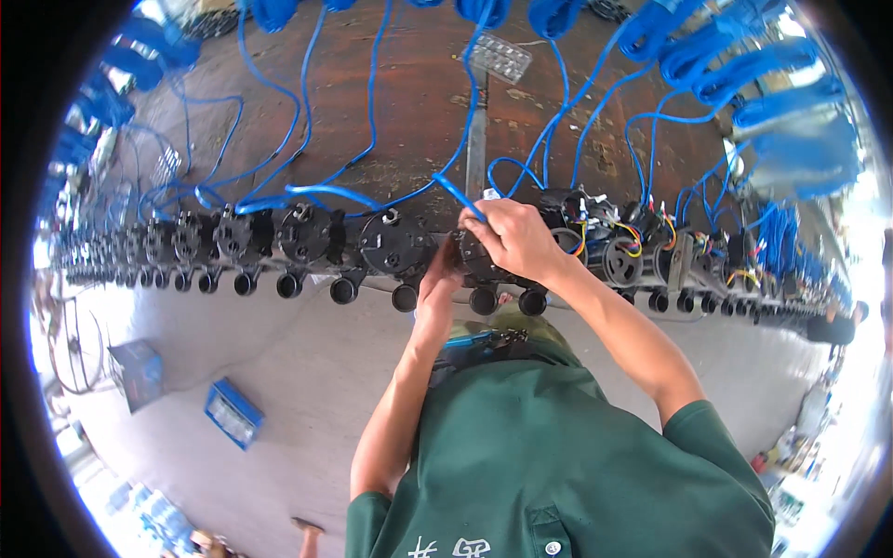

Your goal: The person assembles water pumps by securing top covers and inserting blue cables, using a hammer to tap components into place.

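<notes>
A row of round black motor-like housings runs along the near edge of the table. My right hand (514, 240) is closed around the end of a blue cable (456, 192), just above one black housing (476, 256). On that housing's left side is my left hand (439, 286), its fingers smeared by motion and partly hidden. Left of my hands sits another black housing (391, 244) with holes in its face. Right of them, an opened housing (621, 260) shows coloured wires (633, 237) and white connectors.
Coiled blue cables (646, 35) lie along the far side of the worn brown table (419, 102). A silver perforated tray (502, 59) rests there too. Black round tubes (344, 290) project from the near edge. On the floor to the left stands a blue crate (233, 414).
</notes>
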Available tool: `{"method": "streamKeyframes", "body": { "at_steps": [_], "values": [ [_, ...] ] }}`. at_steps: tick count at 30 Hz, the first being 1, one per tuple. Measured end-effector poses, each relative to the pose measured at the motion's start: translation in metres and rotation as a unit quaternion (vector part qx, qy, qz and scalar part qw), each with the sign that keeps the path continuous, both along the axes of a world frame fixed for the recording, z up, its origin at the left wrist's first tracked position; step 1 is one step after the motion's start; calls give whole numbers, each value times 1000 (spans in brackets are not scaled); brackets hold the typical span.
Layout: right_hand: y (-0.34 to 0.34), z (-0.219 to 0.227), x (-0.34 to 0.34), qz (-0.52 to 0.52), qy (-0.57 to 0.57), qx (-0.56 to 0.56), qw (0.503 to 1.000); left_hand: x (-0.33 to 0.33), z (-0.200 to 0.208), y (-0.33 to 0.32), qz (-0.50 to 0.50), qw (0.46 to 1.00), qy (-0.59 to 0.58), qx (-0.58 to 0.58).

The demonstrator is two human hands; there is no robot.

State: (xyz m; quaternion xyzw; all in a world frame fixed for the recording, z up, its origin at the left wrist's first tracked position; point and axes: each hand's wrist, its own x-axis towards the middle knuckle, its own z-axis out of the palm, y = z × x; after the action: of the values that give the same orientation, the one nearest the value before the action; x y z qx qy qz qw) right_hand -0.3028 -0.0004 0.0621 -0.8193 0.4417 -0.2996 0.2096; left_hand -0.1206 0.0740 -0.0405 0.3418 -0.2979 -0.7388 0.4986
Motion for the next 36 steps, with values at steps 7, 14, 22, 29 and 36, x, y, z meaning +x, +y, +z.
{"method": "streamKeyframes", "body": {
  "at_steps": [7,14,22,29,36],
  "values": [
    [21,30,-67,-90,-26,48,995,-35,69,-28,32,983,-173,-53],
    [139,12,-342,-416,141,-15,898,-48,44,-23,118,952,-280,-37],
    [175,-20,-382,-357,409,75,836,-62,47,-17,190,932,-308,-33],
    [176,33,-371,-410,401,192,796,-62,49,-20,186,942,-281,-4],
    [178,61,-225,-380,-64,298,873,-61,52,-19,180,943,-279,-9]
  ]
}}
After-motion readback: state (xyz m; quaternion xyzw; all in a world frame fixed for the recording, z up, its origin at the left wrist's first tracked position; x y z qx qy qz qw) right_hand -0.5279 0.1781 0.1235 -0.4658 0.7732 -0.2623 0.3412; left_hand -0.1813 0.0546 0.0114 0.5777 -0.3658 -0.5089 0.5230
